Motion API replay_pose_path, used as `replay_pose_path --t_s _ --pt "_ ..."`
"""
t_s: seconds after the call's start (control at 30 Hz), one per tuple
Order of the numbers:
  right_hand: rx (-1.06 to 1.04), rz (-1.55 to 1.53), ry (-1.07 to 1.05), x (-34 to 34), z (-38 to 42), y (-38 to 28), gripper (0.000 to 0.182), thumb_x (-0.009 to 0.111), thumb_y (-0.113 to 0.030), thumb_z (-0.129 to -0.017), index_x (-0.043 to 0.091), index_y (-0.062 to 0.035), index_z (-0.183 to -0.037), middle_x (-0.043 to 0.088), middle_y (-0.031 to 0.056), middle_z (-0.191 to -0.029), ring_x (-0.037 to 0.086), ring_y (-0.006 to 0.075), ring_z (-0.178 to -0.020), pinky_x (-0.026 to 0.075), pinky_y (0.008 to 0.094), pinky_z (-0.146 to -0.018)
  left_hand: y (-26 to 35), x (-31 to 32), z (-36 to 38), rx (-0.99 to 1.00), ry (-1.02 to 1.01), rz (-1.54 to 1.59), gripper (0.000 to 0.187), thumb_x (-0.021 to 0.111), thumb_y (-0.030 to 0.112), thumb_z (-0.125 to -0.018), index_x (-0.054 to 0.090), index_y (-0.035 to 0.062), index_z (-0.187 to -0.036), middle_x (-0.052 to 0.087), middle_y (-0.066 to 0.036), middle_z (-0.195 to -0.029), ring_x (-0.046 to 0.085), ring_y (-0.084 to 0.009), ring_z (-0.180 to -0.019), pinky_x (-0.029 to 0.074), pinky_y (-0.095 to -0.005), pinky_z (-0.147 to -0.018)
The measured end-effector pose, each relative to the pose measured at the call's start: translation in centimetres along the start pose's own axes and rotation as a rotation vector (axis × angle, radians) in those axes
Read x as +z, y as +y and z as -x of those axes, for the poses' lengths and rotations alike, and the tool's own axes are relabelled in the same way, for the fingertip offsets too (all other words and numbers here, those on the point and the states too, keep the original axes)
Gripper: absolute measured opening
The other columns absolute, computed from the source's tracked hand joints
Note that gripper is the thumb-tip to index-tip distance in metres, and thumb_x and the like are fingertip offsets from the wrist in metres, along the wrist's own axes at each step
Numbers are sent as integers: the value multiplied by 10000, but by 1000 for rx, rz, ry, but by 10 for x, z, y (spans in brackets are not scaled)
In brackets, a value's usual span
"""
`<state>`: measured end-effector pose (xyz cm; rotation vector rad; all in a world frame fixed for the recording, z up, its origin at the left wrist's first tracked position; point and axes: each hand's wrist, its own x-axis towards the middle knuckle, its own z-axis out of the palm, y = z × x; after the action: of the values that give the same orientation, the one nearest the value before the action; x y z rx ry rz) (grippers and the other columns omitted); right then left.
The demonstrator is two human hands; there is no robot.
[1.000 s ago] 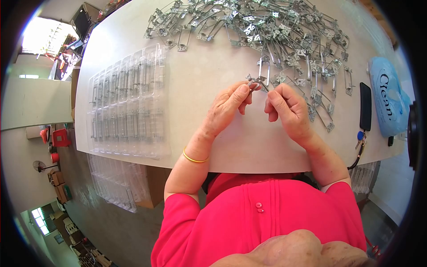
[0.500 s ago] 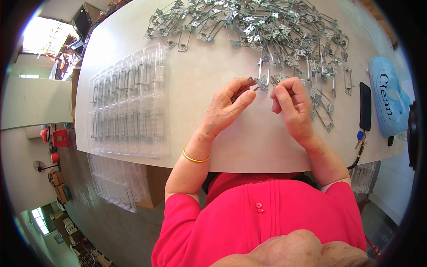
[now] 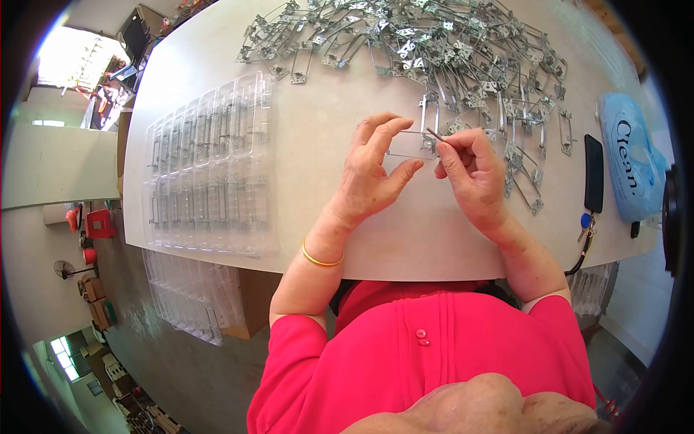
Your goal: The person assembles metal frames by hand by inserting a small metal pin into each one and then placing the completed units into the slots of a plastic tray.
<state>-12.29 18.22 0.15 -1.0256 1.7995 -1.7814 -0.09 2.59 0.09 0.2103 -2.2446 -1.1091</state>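
My right hand (image 3: 473, 170) pinches one end of a metal bracket between thumb and fingers. Two thin parallel rods of this metal bracket (image 3: 410, 156) reach leftward over the table, toward my left hand (image 3: 372, 163). Thumb and fingers of that left hand are spread apart around the rods' far end, and it grips nothing. A short dark pin-like piece (image 3: 434, 134) sticks out at my right fingertips. Just beyond the hands lies another metal bracket (image 3: 429, 108), at the near edge of a heap of similar brackets (image 3: 434, 43).
Clear plastic trays (image 3: 210, 163) filled with rows of brackets stand at the left of the white table (image 3: 318, 94). To the right lie a black phone-like case (image 3: 593, 173), keys (image 3: 584, 224) and a blue wipes pack (image 3: 629, 155). More plastic trays (image 3: 184, 289) sit below the table edge.
My left hand has opened and shifted slightly, its fingers spreading apart. The bracket now shows stretched between the hands, its end in my right fingers, which have moved slightly left.
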Motion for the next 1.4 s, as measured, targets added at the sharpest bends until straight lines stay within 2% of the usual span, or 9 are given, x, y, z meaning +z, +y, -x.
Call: replay_pose_path --t_s 0.07,0.17,0.33,0.47,0.8,0.93,1.07,1.3,1.4 --pt "-36 24 49 2 0 4 89 657 -32 -992 582 -19 -1039 642 23 -859 658 72 -705 530 223 -626 1 -1 -1 89 96 -119 419 836 119 -769 665 19 -1139 644 -147 -1059 594 -317 -1023 482 -410 -869" --pt "-69 90 37 4 2 5 103 670 -27 -982 588 -16 -1045 651 31 -863 671 83 -717 538 229 -633 -4 0 5 46 76 -112 329 849 129 -771 687 43 -1045 654 -99 -961 614 -260 -930 480 -381 -842" --pt "-158 161 -23 7 7 11 101 661 -7 -984 593 -13 -1058 655 41 -889 677 92 -729 546 229 -645 -9 3 5 140 136 -155 198 835 190 -788 700 78 -881 655 -78 -856 601 -271 -822 435 -392 -835" --pt "-153 179 -39 9 9 16 101 652 3 -989 592 -12 -1068 659 44 -929 676 93 -741 554 230 -661 -11 5 5 126 128 -68 96 766 126 -797 688 77 -827 645 -67 -809 609 -259 -800 441 -393 -812" --pt "-46 109 -109 10 12 16 67 605 -66 -1031 598 -31 -1088 648 35 -905 636 80 -729 533 236 -627 -23 7 10 -25 166 -170 7 661 61 -793 658 64 -787 615 -87 -765 590 -285 -755 450 -413 -785" --pt "-13 130 -107 11 16 18 70 625 -70 -1019 605 -49 -1082 645 16 -847 630 71 -715 516 232 -611 -27 7 13 -138 175 -223 52 637 63 -817 684 44 -806 650 -148 -808 626 -354 -790 490 -456 -763" --pt "-112 223 -91 19 20 16 69 667 -49 -986 618 -37 -1032 643 31 -779 618 64 -651 494 229 -592 -27 0 11 -253 125 -262 117 607 65 -849 713 16 -849 689 -207 -877 667 -399 -842 528 -472 -797" --pt "-134 224 -141 21 20 10 73 674 -38 -975 601 -34 -972 603 17 -673 562 54 -588 443 236 -535 -21 -17 10 -377 58 -419 179 578 106 -861 723 5 -894 706 -213 -918 678 -400 -896 519 -487 -878" --pt "-109 199 -116 20 19 12 76 674 -39 -975 599 -35 -972 598 14 -665 554 51 -582 435 234 -531 -10 -23 6 -450 26 -506 198 593 121 -883 723 -2 -969 704 -204 -937 680 -375 -894 527 -456 -839"
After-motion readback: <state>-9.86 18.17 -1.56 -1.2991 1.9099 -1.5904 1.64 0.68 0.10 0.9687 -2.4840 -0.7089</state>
